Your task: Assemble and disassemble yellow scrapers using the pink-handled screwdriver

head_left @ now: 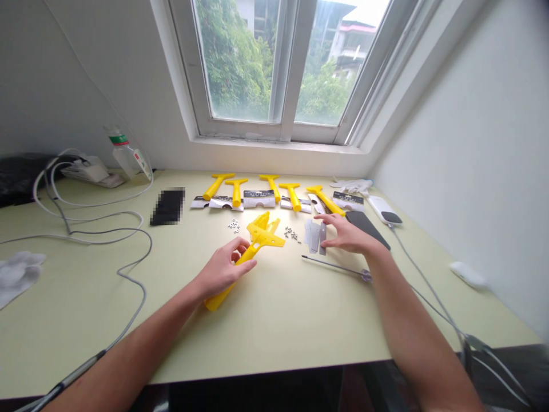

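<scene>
My left hand (pixel 225 265) is closed around the handle of a yellow plastic scraper (pixel 221 298), whose wide head points away from me. Loose yellow plastic head pieces (pixel 259 222) lie at the scraper's head; how they overlap is hard to make out. My right hand (pixel 345 233) has its thumb against a grey metal blade (pixel 322 243), with the fingers curled over its far end. Beside it several flat blades (pixel 313 236) lie on the table. Small screws (pixel 291 233) sit left of the blades, and small nuts (pixel 234 225) lie farther left.
A screwdriver (pixel 334 264) lies in front of the blades. Several yellow scraper handles (pixel 291 196) and printed cards (pixel 259 198) line the back. A dark flat object (pixel 366 228), white gloves (pixel 354 186) and cables (pixel 143 240) lie around. A plastic bottle (pixel 124 155) stands back left.
</scene>
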Motion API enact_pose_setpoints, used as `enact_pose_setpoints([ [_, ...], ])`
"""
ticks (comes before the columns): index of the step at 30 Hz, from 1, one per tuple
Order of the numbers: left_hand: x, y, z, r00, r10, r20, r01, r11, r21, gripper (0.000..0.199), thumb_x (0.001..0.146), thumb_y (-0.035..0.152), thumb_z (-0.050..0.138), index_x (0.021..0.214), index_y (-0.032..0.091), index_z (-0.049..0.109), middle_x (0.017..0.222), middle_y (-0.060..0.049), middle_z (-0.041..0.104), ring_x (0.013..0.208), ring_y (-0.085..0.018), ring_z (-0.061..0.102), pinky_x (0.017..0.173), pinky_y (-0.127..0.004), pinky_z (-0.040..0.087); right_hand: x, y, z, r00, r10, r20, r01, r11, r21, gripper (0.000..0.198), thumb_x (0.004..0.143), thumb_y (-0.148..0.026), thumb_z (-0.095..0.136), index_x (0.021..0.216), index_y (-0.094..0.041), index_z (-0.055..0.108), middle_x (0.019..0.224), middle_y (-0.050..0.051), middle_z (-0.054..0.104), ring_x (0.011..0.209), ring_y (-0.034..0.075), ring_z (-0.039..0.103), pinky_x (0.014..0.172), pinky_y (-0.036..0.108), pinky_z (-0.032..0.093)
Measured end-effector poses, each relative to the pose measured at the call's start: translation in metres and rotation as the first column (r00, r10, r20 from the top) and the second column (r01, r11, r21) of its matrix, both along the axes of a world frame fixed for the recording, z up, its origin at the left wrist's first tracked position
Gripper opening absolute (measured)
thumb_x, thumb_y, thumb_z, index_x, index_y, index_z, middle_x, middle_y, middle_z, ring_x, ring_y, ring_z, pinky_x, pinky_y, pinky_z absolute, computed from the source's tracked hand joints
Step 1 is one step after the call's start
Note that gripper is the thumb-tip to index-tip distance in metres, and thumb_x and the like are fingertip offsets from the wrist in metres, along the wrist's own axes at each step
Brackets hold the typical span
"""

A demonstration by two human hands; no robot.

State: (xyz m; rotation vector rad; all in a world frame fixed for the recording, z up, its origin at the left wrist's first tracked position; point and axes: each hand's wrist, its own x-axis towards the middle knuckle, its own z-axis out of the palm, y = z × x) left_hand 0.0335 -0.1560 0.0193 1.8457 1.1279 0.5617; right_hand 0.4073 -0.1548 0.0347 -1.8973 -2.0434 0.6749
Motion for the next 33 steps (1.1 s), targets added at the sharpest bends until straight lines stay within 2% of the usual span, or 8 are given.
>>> enact_pose_setpoints([
  [3, 0.001, -0.002, 0.001, 1.000, -0.007, 0.004, 0.007, 1.000, 0.011, 0.034, 0.085, 0.051, 0.063, 0.101, 0.022, 0.056, 0.108, -0.003, 0.063, 0.094, -0.023, 0.062, 0.084, -0.037, 0.050, 0.000, 0.002, -0.001, 0.973, -0.030, -0.227, 0.039, 0.999, 0.036, 0.060, 0.074, -0.041, 0.071, 0.130, -0.025, 0.058, 0.115, 0.011, 0.060, 0.099, 0.024, 0.062, 0.094, 0.043, 0.052],
  [5, 0.002, -0.004, 0.002, 1.000, -0.015, 0.008, 0.015, 1.000, 0.009, 0.033, 0.085, 0.050, 0.064, 0.101, 0.022, 0.056, 0.107, -0.003, 0.063, 0.091, -0.022, 0.062, 0.083, -0.037, 0.049, 0.001, 0.003, -0.001, 0.926, -0.040, -0.376, 0.065, 0.997, 0.053, 0.057, 0.073, -0.042, 0.073, 0.126, -0.024, 0.061, 0.109, 0.010, 0.061, 0.083, 0.019, 0.062, 0.086, 0.042, 0.055],
  [10, 0.004, -0.010, 0.006, 0.989, -0.084, 0.118, 0.091, 0.994, -0.057, 0.031, 0.087, 0.046, 0.064, 0.102, 0.020, 0.058, 0.103, -0.004, 0.062, 0.085, -0.019, 0.061, 0.079, -0.035, 0.049, -0.003, -0.002, 0.011, 0.732, -0.044, -0.680, 0.234, 0.954, 0.190, 0.062, 0.068, -0.038, 0.083, 0.125, -0.027, 0.059, 0.102, 0.004, 0.062, 0.088, 0.017, 0.062, 0.085, 0.037, 0.055],
  [14, 0.006, -0.013, 0.005, 0.906, -0.132, 0.401, 0.261, 0.922, -0.287, 0.047, 0.093, 0.046, 0.055, 0.130, 0.018, 0.049, 0.094, -0.005, 0.062, 0.070, -0.015, 0.060, 0.070, -0.033, 0.048, -0.031, -0.013, 0.033, 0.608, 0.057, -0.792, 0.249, 0.934, 0.257, 0.066, 0.070, -0.031, 0.083, 0.129, -0.032, 0.054, 0.088, -0.001, 0.065, 0.082, 0.015, 0.064, 0.082, 0.034, 0.055],
  [18, 0.008, -0.017, 0.002, 0.824, -0.114, 0.555, 0.394, 0.820, -0.416, 0.059, 0.095, 0.044, 0.053, 0.143, 0.017, 0.034, 0.090, -0.006, 0.063, 0.064, -0.014, 0.060, 0.065, -0.031, 0.047, -0.081, -0.020, 0.048, 0.632, 0.196, -0.750, 0.008, 0.966, 0.259, 0.062, 0.074, -0.028, 0.080, 0.130, -0.028, 0.052, 0.086, 0.001, 0.066, 0.080, 0.016, 0.064, 0.075, 0.032, 0.056],
  [22, 0.010, -0.021, 0.000, 0.821, -0.138, 0.553, 0.443, 0.766, -0.467, 0.054, 0.096, 0.042, 0.053, 0.142, 0.018, 0.036, 0.088, -0.006, 0.064, 0.062, -0.013, 0.058, 0.059, -0.027, 0.046, -0.120, -0.016, 0.044, 0.707, 0.286, -0.647, -0.210, 0.958, 0.194, 0.056, 0.080, -0.024, 0.072, 0.132, -0.027, 0.051, 0.087, 0.001, 0.064, 0.086, 0.016, 0.064, 0.079, 0.034, 0.056],
  [27, 0.011, -0.022, -0.005, 0.808, -0.127, 0.576, 0.464, 0.739, -0.489, 0.052, 0.095, 0.041, 0.052, 0.140, 0.018, 0.038, 0.083, -0.005, 0.062, 0.062, -0.014, 0.056, 0.053, -0.023, 0.044, -0.128, -0.009, 0.027, 0.782, 0.270, -0.562, -0.160, 0.958, 0.238, 0.055, 0.081, -0.023, 0.069, 0.133, -0.029, 0.050, 0.090, 0.001, 0.062, 0.084, 0.015, 0.062, 0.083, 0.035, 0.055],
  [33, 0.012, -0.024, -0.006, 0.790, -0.108, 0.603, 0.490, 0.703, -0.516, 0.051, 0.095, 0.040, 0.051, 0.139, 0.018, 0.039, 0.081, -0.004, 0.060, 0.059, -0.012, 0.053, 0.048, -0.021, 0.044, -0.125, -0.012, 0.016, 0.758, 0.240, -0.606, -0.138, 0.968, 0.211, 0.061, 0.081, -0.024, 0.069, 0.136, -0.033, 0.044, 0.103, 0.001, 0.057, 0.070, 0.009, 0.057, 0.070, 0.029, 0.054],
])
